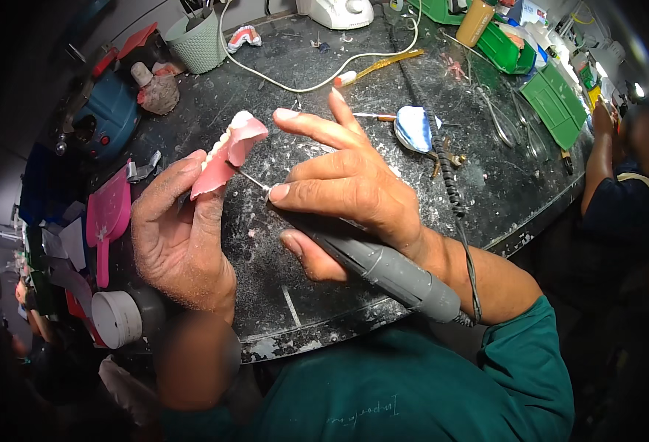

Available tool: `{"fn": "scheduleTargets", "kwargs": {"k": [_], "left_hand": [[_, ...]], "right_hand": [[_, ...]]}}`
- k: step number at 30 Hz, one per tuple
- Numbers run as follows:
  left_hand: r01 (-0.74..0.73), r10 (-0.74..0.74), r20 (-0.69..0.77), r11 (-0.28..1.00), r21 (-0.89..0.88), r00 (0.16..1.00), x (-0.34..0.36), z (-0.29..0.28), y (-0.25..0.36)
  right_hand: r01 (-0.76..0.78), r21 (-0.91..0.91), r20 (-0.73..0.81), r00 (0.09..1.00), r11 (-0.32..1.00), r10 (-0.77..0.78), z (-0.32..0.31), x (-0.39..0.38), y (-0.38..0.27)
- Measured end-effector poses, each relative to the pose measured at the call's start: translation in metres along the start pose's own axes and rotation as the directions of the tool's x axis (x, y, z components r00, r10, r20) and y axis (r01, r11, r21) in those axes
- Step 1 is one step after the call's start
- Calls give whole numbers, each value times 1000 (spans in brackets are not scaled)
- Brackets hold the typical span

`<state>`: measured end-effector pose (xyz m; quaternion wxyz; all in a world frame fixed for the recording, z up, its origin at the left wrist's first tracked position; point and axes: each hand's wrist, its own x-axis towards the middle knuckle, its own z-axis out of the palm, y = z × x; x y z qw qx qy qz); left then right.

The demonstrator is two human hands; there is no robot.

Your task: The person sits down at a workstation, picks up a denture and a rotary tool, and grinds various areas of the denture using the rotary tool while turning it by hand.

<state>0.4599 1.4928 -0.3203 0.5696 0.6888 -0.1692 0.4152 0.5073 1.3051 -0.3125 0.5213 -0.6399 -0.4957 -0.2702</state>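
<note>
My left hand [184, 236] pinches a pink denture [217, 173] with a row of whitish teeth along its left side, held up above the black worktop. In my right hand [361, 184] lies a dark grey rotary handpiece [383, 269], gripped like a pen between thumb and fingers, with two fingers stretched away from it. Its thin metal bur [251, 178] points at the denture's lower right edge and seems to touch it. A coiled black cord [448, 177] comes near my right wrist. Pale dust coats the fingers of my left hand.
A pink dustpan [109, 214] and a white tub [117, 318] are at the left, near a blue machine [107, 114]. A blue-and-white piece [414, 129] sits right of my hands. Green bins [552, 103] and metal tools [497, 118] lie at the right; another person [619, 177] is beyond.
</note>
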Motion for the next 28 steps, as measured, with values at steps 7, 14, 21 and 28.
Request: {"fn": "scheduleTargets", "kwargs": {"k": [7,14,21,28], "left_hand": [[28,-28,-2,997,-75,1000,0,2,0],[50,-51,-29,998,-49,998,-2,2,-1],[53,-54,-33,998,-20,998,0,1,2],[16,-16,-3,1000,6,1000,1,0,5]], "right_hand": [[-45,63,-24,999,997,47,2,-2,-3],[-54,83,-35,998,995,57,4,-2,-3],[-53,98,-4,999,994,53,3,-2,-5],[-26,114,25,999,993,23,4,-3,-5]]}}
